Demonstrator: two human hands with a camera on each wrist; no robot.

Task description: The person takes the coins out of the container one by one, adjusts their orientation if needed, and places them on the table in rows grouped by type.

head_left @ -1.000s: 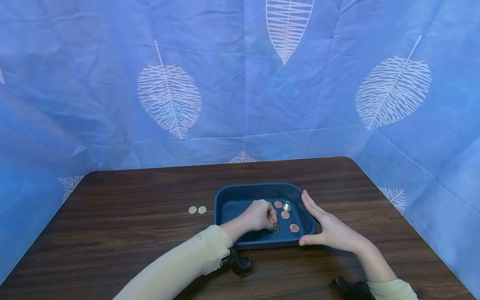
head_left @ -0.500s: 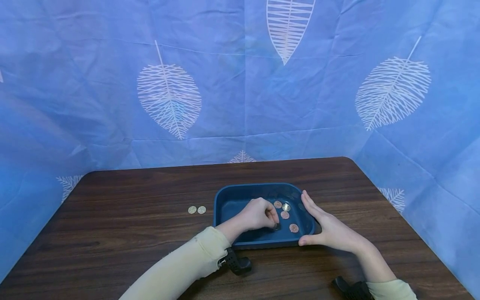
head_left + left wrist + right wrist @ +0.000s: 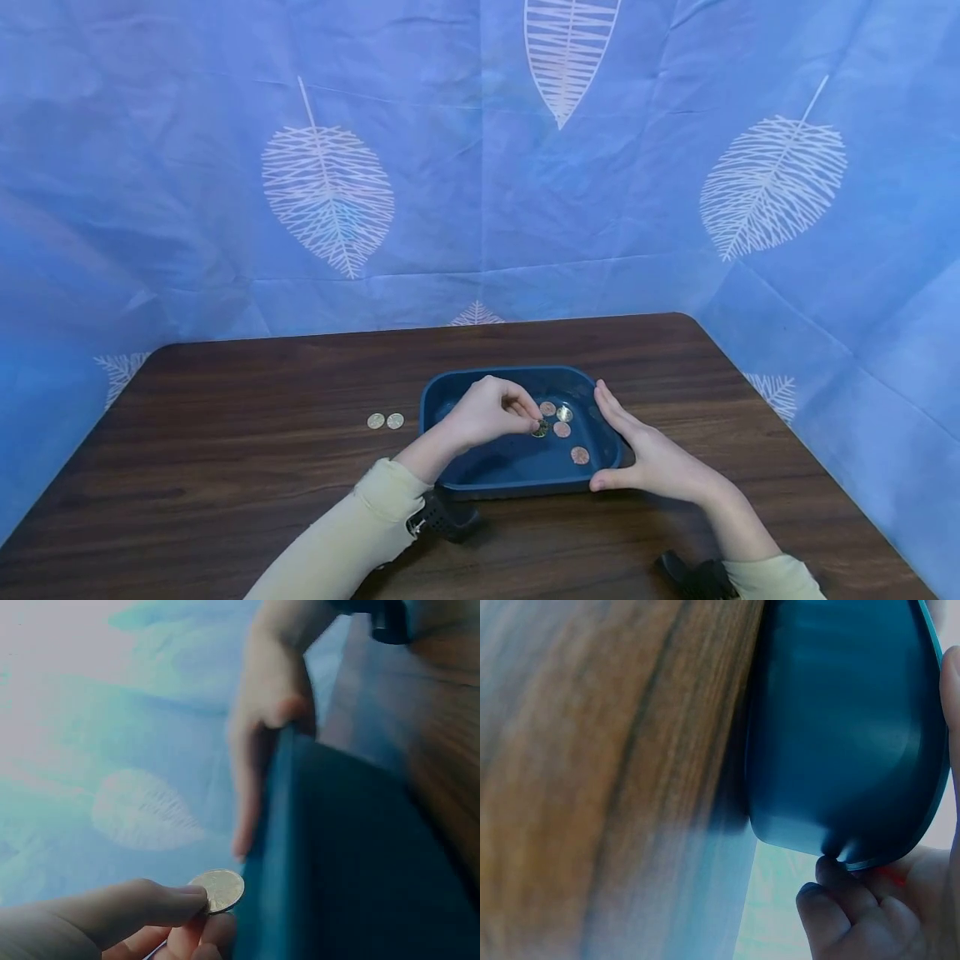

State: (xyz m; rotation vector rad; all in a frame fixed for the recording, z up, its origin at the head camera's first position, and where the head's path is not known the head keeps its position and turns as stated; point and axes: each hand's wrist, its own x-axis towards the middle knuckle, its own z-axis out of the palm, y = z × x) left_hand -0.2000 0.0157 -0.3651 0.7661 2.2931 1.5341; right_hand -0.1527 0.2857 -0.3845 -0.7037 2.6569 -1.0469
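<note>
A dark blue tray (image 3: 450,400) stands on the wooden table (image 3: 262,467). My left hand (image 3: 534,423) hovers over the tray and pinches a silvery coin (image 3: 540,431) between thumb and fingertips. The left wrist view shows that coin (image 3: 217,890) held above the tray wall (image 3: 337,855). My right hand (image 3: 626,446) lies flat against the tray's right wall, fingers straight, thumb at the front corner. Its fingers (image 3: 847,900) touch the tray (image 3: 840,735) in the right wrist view. Several copper and silvery coins (image 3: 579,455) lie on the tray's floor.
Two silvery coins (image 3: 386,421) lie side by side on the table left of the tray. A blue cloth with white leaf prints (image 3: 480,167) closes off the back and both sides. The table's rounded far corners are in view.
My left hand has picked a coin off the tray's floor and lifted it up and back. The right hand stays against the tray.
</note>
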